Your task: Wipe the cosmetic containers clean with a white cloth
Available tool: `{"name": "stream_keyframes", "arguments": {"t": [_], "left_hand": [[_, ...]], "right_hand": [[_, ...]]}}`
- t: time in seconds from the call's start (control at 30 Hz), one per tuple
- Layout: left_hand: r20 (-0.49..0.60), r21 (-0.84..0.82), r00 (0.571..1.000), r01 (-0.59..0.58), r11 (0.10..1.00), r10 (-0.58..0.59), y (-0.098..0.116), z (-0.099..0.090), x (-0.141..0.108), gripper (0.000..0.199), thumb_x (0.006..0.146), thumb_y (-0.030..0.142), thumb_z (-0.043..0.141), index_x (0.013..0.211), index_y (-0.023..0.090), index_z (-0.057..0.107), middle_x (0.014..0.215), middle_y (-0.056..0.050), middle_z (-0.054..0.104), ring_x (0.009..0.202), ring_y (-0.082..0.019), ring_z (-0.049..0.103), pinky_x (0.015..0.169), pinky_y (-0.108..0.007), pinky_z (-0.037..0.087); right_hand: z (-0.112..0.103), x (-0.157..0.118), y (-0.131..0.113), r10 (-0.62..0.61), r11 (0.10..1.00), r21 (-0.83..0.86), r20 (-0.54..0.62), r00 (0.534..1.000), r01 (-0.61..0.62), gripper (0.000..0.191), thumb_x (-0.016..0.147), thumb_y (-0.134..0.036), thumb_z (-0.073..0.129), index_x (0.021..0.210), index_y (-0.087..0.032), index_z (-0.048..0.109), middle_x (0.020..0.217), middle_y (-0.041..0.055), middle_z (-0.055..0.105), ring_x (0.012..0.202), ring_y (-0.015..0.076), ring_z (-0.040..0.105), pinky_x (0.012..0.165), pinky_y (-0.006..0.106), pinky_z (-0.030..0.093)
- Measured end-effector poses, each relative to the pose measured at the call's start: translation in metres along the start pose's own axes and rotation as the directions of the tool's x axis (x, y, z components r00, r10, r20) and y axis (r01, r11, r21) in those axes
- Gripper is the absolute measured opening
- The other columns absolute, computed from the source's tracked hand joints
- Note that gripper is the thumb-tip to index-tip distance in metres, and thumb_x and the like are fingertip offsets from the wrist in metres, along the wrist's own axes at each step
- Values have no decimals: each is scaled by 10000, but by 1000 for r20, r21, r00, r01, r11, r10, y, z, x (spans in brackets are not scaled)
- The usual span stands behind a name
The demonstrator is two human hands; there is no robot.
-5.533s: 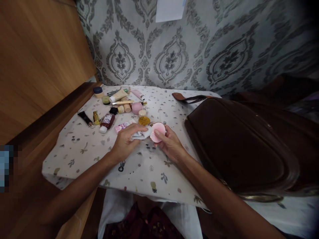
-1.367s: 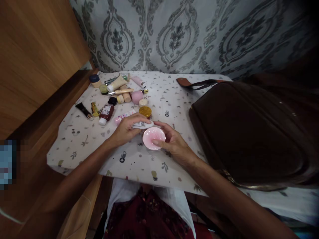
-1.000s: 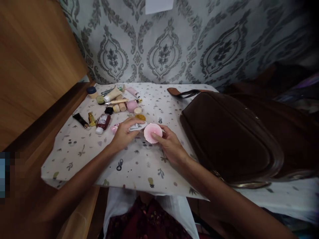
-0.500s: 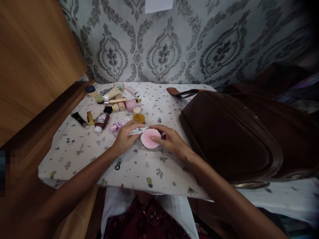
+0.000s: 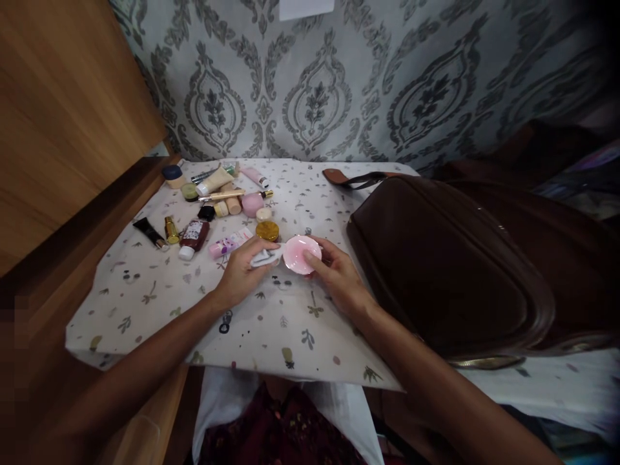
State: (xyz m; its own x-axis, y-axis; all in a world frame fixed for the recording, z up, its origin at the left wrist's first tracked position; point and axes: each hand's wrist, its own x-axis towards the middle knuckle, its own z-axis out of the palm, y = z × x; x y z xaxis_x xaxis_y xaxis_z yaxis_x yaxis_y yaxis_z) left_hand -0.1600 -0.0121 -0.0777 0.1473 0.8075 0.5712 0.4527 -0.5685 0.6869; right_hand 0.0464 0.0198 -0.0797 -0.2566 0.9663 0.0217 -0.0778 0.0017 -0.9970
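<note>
My right hand [image 5: 339,268] grips a round, shiny pink lid-like piece [image 5: 301,254] by its right edge, thumb lying on its face. Whether it is a jar lid or a small dish I cannot tell. In my left hand [image 5: 245,268] a folded white cloth [image 5: 265,256] is pinched, its end close to the pink piece's left rim. Just beyond my left fingers sits a round jar with a golden top [image 5: 267,231]. A pink and white tube [image 5: 230,243] lies to the left of that hand.
Several cosmetics crowd the table's back left, among them a pink jar [image 5: 252,205], a cream tube [image 5: 214,181] and a dark red bottle [image 5: 194,239]. A large brown leather bag [image 5: 436,265] fills the right side. Wooden furniture [image 5: 72,84] borders the left.
My right hand has shifted the pink piece slightly right and away from me, tilting it a little. The left hand keeps the cloth in nearly the same place.
</note>
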Motion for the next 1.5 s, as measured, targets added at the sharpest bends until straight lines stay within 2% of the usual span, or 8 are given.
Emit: {"name": "stream_keyframes", "arguments": {"t": [0.13, 0.3, 0.47, 0.6, 0.8, 1.1, 1.27, 1.5], "left_hand": [[-36, -1, 999, -13, 1000, 13, 4, 1, 0, 181, 891, 199, 669, 1071, 199, 678, 1003, -41, 690, 939, -177, 642, 847, -295, 490], [-86, -3, 996, -34, 999, 34, 4, -1, 1, 186, 886, 194, 673, 1072, 200, 682, 1012, -44, 687, 960, -178, 641, 874, -304, 490], [-115, -13, 993, 9, 1000, -11, 2, -4, 0, 202, 876, 205, 666, 1077, 211, 693, 1026, -48, 694, 963, -192, 649, 880, -325, 499], [-113, -34, 992, 45, 998, -49, 2, -6, -1, 215, 862, 194, 653, 1068, 216, 708, 1025, -48, 702, 959, -199, 654, 869, -329, 503], [-127, -8, 992, 23, 1000, -24, 3, -7, 0, 223, 862, 180, 658, 1076, 219, 707, 1035, -45, 707, 962, -196, 658, 876, -330, 509], [-75, 118, 983, -158, 980, 168, 13, 3, -3, 231, 917, 138, 601, 1127, 213, 660, 1041, -59, 651, 1000, -184, 635, 883, -325, 513], [-20, 242, 957, -277, 930, 291, 18, 8, -9, 306, 937, 98, 549, 1203, 224, 634, 1148, -100, 599, 1062, -196, 612, 894, -327, 523], [73, 428, 871, -467, 774, 486, 23, 17, -12, 311, 928, 44, 525, 1181, 189, 634, 1150, -135, 619, 1012, -216, 595, 848, -351, 542]], "right_hand": [[5, -5, -6, 79, 979, 187, 33, 996, -83, 460, 738, -479, 799, 1096, -218, 677, 1086, 59, 668, 915, 202, 617, 652, 293, 574], [8, -10, -10, 143, 910, 377, 108, 984, -174, 419, 727, -383, 842, 1056, -240, 626, 1017, 28, 668, 911, 197, 670, 786, 383, 628], [7, -13, -18, 199, 903, 342, 205, 958, -260, 609, 735, -348, 849, 1256, -276, 542, 1017, 25, 704, 766, 180, 726, 592, 275, 616], [8, -14, -20, 221, 908, 278, 313, 924, -312, 571, 731, -346, 860, 1212, -234, 573, 932, 28, 719, 592, 127, 701, 454, 168, 506], [11, -13, -14, 182, 842, 425, 355, 917, -332, 318, 907, -408, 686, 1138, -205, 608, 960, 51, 722, 695, 137, 705, 661, 256, 599], [19, -10, -8, 117, 800, 555, 229, 967, -228, 270, 905, -449, 667, 1062, -234, 621, 1261, 75, 666, 1161, 219, 639, 1013, 393, 547], [24, -12, -16, 86, 845, 493, 257, 963, -207, 426, 830, -609, 658, 1029, -233, 634, 1202, 85, 690, 1213, 275, 595, 989, 441, 547], [29, -15, -22, 50, 836, 509, 300, 952, -205, 403, 784, -576, 696, 1003, -242, 643, 1110, 64, 706, 1183, 275, 597, 927, 435, 566]]}}
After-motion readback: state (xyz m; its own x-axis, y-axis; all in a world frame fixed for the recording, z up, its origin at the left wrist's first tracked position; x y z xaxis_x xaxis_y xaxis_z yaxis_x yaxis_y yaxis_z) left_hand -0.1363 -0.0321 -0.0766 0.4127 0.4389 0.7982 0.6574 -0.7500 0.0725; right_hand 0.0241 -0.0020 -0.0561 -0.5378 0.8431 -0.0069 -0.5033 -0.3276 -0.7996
